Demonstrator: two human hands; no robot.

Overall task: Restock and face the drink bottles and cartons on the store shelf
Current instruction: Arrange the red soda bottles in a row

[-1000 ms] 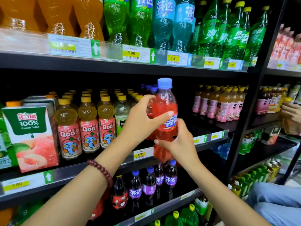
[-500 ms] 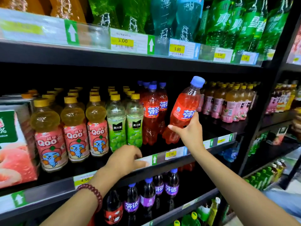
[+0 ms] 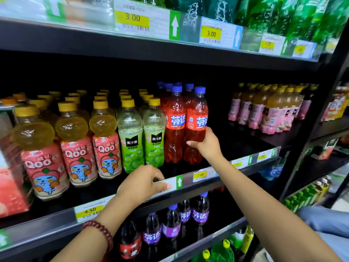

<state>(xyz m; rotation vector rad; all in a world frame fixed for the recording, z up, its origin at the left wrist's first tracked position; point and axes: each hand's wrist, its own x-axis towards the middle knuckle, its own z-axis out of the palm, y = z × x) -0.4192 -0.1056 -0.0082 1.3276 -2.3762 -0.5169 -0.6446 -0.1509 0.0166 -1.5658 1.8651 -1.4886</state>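
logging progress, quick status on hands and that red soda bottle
Right hand grips red soda bottle, upright at shelf front beside its twin. Left hand rests on shelf edge rail. Nothing blocking the slot.

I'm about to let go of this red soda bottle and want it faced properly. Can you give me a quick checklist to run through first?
1. Red blue-capped plastic soda bottle upright: ok.
2. Label faces front: ok, though part is hidden by the right hand.
3. Its base is level with the neighbouring red soda bottle: ok.
4. Base fully seated on the black shelf: cannot tell.
5. Left hand clear of the bottles: ok, it rests on the price rail.
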